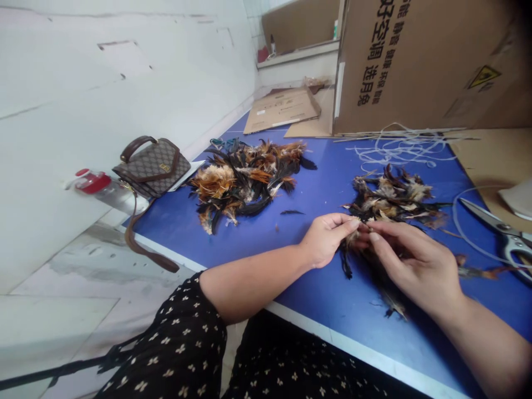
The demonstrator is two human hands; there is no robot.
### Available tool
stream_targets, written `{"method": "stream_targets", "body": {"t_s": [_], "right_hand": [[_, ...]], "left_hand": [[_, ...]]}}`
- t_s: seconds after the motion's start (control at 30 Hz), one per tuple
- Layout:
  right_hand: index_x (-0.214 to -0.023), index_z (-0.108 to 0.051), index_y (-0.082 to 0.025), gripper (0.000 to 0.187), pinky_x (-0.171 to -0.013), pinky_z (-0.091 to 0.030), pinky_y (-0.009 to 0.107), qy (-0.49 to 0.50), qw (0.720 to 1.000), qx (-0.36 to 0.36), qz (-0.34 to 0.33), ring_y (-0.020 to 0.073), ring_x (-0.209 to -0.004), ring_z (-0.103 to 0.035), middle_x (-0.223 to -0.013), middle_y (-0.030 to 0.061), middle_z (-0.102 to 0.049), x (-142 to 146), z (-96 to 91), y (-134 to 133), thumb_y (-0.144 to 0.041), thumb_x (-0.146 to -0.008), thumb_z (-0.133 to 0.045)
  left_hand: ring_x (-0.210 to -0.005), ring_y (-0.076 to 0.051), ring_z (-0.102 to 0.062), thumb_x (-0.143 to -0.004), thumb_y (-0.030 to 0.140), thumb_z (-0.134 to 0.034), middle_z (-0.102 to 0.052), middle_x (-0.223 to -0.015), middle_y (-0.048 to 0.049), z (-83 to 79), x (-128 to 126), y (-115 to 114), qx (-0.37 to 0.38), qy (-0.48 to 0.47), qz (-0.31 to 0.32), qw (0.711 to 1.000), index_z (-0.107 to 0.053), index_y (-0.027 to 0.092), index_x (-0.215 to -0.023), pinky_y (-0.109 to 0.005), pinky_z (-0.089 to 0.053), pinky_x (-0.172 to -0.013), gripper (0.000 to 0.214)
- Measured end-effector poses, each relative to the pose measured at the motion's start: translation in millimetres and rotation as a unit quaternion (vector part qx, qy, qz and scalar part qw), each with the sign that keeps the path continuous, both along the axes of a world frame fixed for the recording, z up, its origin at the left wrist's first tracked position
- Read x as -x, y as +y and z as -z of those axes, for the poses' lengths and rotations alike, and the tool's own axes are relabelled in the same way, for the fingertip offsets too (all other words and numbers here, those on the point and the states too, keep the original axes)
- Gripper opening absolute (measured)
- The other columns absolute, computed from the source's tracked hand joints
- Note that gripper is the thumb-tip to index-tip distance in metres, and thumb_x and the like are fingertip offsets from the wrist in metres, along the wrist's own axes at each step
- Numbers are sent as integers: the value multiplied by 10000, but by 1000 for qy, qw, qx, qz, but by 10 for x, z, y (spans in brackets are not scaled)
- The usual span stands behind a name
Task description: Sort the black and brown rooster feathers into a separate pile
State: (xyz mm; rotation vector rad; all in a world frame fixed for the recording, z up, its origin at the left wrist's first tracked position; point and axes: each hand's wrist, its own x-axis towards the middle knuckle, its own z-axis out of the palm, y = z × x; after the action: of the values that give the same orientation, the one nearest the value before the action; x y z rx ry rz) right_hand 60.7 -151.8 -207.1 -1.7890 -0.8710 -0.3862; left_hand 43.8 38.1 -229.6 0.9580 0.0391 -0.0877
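Observation:
Over the right part of the blue table, my left hand [330, 238] pinches feathers [348, 260] between thumb and fingertips. Close against it, my right hand [418, 260] has its thumb and index finger drawn together on the same feathers. Dark plumes hang below the fingers, and their quill ends are partly hidden by them. Just beyond both hands lies a smaller pile of black, brown and cream feathers [386, 197]. A larger pile of black and orange-brown feathers [249, 172] is spread to the left.
Scissors [499, 224] lie at the right edge beside a loose cord. Tangled white strips [403, 147] sit before a big cardboard box [415, 66]. Flat cardboard [282, 108] rests at the back. A patterned handbag [155, 163] and a red-capped bottle [103, 188] are on the left.

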Motion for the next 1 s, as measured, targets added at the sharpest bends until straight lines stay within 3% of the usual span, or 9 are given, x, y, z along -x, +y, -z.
{"method": "stream_targets", "body": {"t_s": [0.1, 0.2, 0.47, 0.6, 0.7, 0.77, 0.87, 0.93, 1.0], "right_hand": [[-1429, -789, -281, 326, -841, -663, 367, -81, 996, 15, -26, 223, -955, -786, -1162, 78, -803, -41, 0, 2, -222, -1115, -722], [-1452, -788, -283, 360, -842, -653, 383, -80, 996, 21, -41, 227, -941, -774, -1118, 76, -793, -77, 21, -1, -199, -1111, -713], [-1515, -769, -355, 484, -798, -600, 303, -64, 995, 5, -79, 167, -892, -726, -1032, 34, -745, -95, 44, -41, -104, -1113, -672], [-1498, -776, -340, 459, -747, -584, 267, -77, 993, 32, -82, 145, -834, -715, -1002, 22, -735, -120, -2, -89, -111, -1120, -652], [-1428, -800, -282, 347, -751, -592, 286, -102, 993, 53, -25, 162, -824, -726, -1016, 38, -755, -204, -50, -209, -177, -1127, -664], [-1349, -819, -249, 263, -767, -595, 324, -120, 987, 92, 57, 194, -843, -737, -1033, 57, -768, -277, -64, -315, -282, -1140, -662], [-1360, -812, -224, 406, -688, -568, 362, -118, 948, 242, 170, 253, -858, -748, -1091, 81, -777, -374, -34, -443, -511, -1108, -675], [-1339, -829, -232, 471, -633, -534, 359, -94, 910, 352, 196, 268, -851, -745, -1122, 83, -773, -423, 16, -482, -589, -1060, -704], [-1200, -871, -259, 358, -635, -510, 339, -65, 891, 409, 187, 252, -855, -739, -1116, 70, -768, -466, 71, -492, -538, -1058, -698]], "left_hand": [[-625, -130, -677, -702, 659, -1017, -730, -741, -21, 5, 17, 18, -37, 12, 56, 998, -699, 140, -956, -285, -543, -631, 660], [-586, -88, -607, -737, 626, -1007, -684, -702, 3, -25, 37, 28, -60, 1, 69, 996, -693, 135, -909, -242, -467, -565, 608], [-596, -76, -575, -790, 599, -981, -652, -682, -4, -33, 53, 59, -101, -6, 84, 991, -738, 108, -852, -244, -420, -567, 551], [-594, -77, -593, -812, 602, -966, -667, -695, -10, -16, 65, 62, -128, -13, 81, 988, -733, 114, -862, -238, -435, -569, 543], [-586, -77, -600, -794, 617, -976, -696, -755, -18, -34, 64, 35, -113, -11, 55, 992, -737, 117, -916, -239, -458, -553, 567], [-583, -84, -609, -784, 623, -980, -698, -766, -15, -57, 54, 22, -94, -12, 18, 995, -741, 119, -943, -242, -477, -543, 579], [-570, -83, -603, -779, 640, -975, -679, -756, 6, -99, 30, 31, -72, -22, -73, 994, -727, 137, -945, -237, -482, -521, 585], [-553, -77, -582, -784, 658, -961, -672, -771, 15, -129, 19, 50, -78, -24, -128, 988, -722, 151, -964, -219, -426, -469, 589], [-542, -65, -550, -803, 662, -945, -665, -785, 19, -154, 16, 66, -95, -23, -156, 983, -724, 162, -981, -200, -340, -432, 575]]}}
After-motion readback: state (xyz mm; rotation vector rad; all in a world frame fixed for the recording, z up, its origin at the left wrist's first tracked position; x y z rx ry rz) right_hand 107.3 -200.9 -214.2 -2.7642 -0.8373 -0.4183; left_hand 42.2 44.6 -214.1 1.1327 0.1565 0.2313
